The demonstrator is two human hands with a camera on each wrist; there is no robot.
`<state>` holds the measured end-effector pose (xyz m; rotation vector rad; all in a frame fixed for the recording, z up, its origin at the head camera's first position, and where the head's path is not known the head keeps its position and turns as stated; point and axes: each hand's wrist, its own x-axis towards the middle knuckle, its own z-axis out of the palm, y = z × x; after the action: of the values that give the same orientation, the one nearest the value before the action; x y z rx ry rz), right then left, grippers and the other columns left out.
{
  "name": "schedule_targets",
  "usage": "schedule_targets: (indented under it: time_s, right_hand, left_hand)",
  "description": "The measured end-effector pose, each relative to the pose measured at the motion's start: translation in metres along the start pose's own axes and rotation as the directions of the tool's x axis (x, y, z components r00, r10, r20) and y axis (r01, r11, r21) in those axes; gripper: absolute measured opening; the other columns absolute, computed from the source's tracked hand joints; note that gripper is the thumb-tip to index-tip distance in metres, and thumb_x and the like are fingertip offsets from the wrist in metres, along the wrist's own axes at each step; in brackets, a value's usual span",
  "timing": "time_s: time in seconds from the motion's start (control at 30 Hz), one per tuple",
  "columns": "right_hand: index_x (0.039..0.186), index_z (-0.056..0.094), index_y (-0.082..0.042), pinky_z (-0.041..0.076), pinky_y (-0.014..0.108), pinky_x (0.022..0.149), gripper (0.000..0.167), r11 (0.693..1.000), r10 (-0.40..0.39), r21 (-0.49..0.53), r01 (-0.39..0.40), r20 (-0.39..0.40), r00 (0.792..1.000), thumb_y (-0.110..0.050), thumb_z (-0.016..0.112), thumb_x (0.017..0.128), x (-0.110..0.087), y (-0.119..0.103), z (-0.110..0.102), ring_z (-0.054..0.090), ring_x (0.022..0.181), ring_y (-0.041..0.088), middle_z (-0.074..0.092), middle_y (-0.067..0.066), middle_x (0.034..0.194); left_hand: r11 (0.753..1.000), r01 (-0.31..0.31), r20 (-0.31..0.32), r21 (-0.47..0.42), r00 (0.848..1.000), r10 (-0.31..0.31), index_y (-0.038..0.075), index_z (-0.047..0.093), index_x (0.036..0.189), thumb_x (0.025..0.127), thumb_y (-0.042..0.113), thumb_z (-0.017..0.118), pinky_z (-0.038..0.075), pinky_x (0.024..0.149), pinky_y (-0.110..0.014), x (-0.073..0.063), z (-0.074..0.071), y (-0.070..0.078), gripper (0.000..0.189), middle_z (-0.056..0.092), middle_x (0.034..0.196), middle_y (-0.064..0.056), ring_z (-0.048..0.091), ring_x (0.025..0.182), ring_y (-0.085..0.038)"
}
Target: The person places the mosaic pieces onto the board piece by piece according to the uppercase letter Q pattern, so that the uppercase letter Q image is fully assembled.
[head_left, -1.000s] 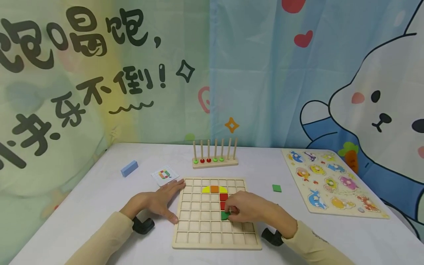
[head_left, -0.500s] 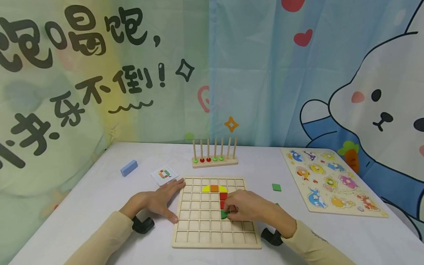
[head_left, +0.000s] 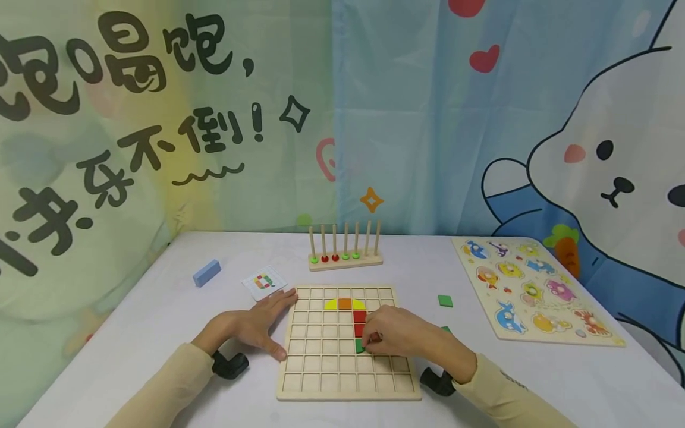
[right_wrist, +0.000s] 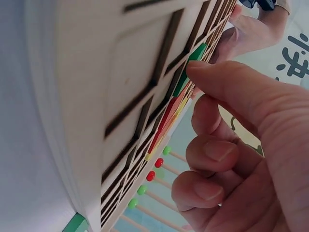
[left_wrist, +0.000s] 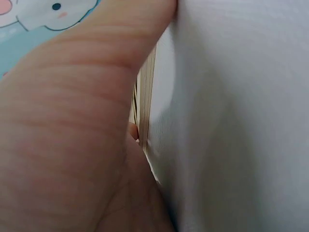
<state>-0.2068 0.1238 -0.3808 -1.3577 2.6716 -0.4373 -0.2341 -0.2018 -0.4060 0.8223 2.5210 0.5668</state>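
Note:
A wooden grid board [head_left: 312, 381] lies on the white table. Against its left edge rests my left hand [head_left: 259, 324], thumb and fingers spread. My right hand [head_left: 398, 331] bends over the board with curled fingers, its thumb tip and index finger at a green tile [head_left: 359, 345]. The right wrist view has the thumb on that green tile [right_wrist: 195, 65], which lies at a grid cell. Above it in the same column sit two red tiles [head_left: 360, 317]. An orange tile [head_left: 345, 304] lies between two yellow pieces [head_left: 331, 305] near the top. The left hand's own palm fills much of the left wrist view.
Right of the board lie a loose green tile [head_left: 445, 301] and another partly behind the right wrist. A pattern card [head_left: 264, 283] and a blue block [head_left: 207, 273] are at the left. Behind stands a peg stand [head_left: 346, 265]; an animal puzzle board [head_left: 519, 297] lies far right.
The green tile under my right fingers looked tilted earlier and now sits flatter and squarer in its cell. My right fingers have shifted slightly; the left hand stays put.

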Motion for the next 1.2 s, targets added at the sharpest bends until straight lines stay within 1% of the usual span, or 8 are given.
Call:
schedule_targets:
  time_s: [0.17,0.3,0.4,0.6,0.87,1.0,1.1,1.2]
  right_hand:
    - [0.087,0.077,-0.013,0.039,0.015,0.056,0.008,0.997,0.008,0.075,-0.012,0.047,0.999,-0.01,0.07,0.089,-0.002,0.003,-0.003,0.042,0.062,-0.002,0.057,-0.015,0.069]
    - [0.091,0.076,-0.012,0.04,0.016,0.058,0.012,0.996,0.034,0.078,-0.039,0.055,0.998,-0.007,0.066,0.09,-0.006,0.009,-0.007,0.041,0.062,-0.001,0.055,-0.014,0.068]
    - [0.092,0.075,-0.011,0.041,0.016,0.058,0.011,0.997,0.054,0.05,-0.056,0.03,0.998,-0.006,0.064,0.091,-0.011,0.015,-0.012,0.04,0.061,-0.001,0.053,-0.013,0.067]
    - [0.096,0.071,-0.008,0.04,0.018,0.056,0.008,0.983,0.166,0.075,-0.165,-0.016,0.986,-0.009,0.064,0.092,-0.023,0.028,-0.034,0.042,0.06,0.002,0.05,-0.011,0.065]
    - [0.095,0.07,-0.006,0.04,0.02,0.054,0.008,0.973,0.227,0.06,-0.222,-0.113,0.967,-0.006,0.067,0.088,-0.048,0.053,-0.061,0.042,0.059,0.003,0.05,-0.008,0.065]
    - [0.1,0.069,-0.008,0.043,0.021,0.058,0.016,0.942,0.325,0.087,-0.325,0.016,0.946,-0.012,0.072,0.086,-0.049,0.06,-0.056,0.045,0.065,0.008,0.051,-0.005,0.07]
    - [0.105,0.067,-0.011,0.046,0.025,0.062,0.025,0.901,0.412,0.096,-0.424,0.122,0.903,-0.016,0.077,0.082,-0.045,0.065,-0.047,0.049,0.071,0.013,0.054,-0.003,0.077]
    - [0.106,0.066,-0.013,0.046,0.028,0.066,0.032,0.868,0.465,0.106,-0.485,0.173,0.868,-0.018,0.081,0.078,-0.043,0.07,-0.038,0.05,0.076,0.016,0.055,0.0,0.083]
  left_hand:
    - [1.0,0.007,-0.011,0.001,1.0,-0.007,0.002,0.009,0.155,0.071,0.061,0.078,0.008,0.119,-0.06,-0.001,0.002,-0.001,0.123,0.002,0.164,-0.018,0.0,0.15,-0.041]
    - [1.0,0.001,-0.013,0.008,1.0,-0.001,0.002,0.009,0.155,0.072,0.06,0.078,0.009,0.119,-0.06,0.0,0.003,0.0,0.122,0.002,0.164,-0.017,0.001,0.15,-0.041]
    - [1.0,-0.002,-0.012,0.01,1.0,0.002,0.002,0.009,0.155,0.072,0.06,0.078,0.008,0.119,-0.06,0.001,0.002,0.001,0.122,0.002,0.164,-0.017,0.0,0.15,-0.041]
    - [1.0,0.002,-0.004,0.014,1.0,-0.002,0.003,0.008,0.155,0.072,0.06,0.078,0.007,0.119,-0.059,0.002,-0.001,0.004,0.122,0.0,0.164,-0.016,-0.002,0.15,-0.041]
    - [1.0,0.0,-0.003,0.012,1.0,0.0,0.003,0.009,0.155,0.072,0.06,0.078,0.008,0.119,-0.059,0.002,-0.004,0.004,0.122,0.0,0.164,-0.017,-0.001,0.15,-0.041]
    - [1.0,-0.006,-0.005,0.007,1.0,0.006,0.001,0.009,0.155,0.072,0.06,0.078,0.008,0.119,-0.06,0.001,-0.002,0.001,0.122,0.001,0.164,-0.017,0.0,0.149,-0.042]
    - [1.0,-0.006,-0.01,0.004,1.0,0.007,0.001,0.01,0.155,0.072,0.061,0.078,0.008,0.119,-0.061,0.001,0.0,-0.001,0.123,0.002,0.164,-0.018,0.001,0.149,-0.042]
    - [1.0,-0.008,-0.01,0.005,1.0,0.008,0.001,0.009,0.155,0.072,0.061,0.077,0.008,0.119,-0.061,0.001,0.001,0.0,0.123,0.002,0.164,-0.018,0.0,0.149,-0.042]
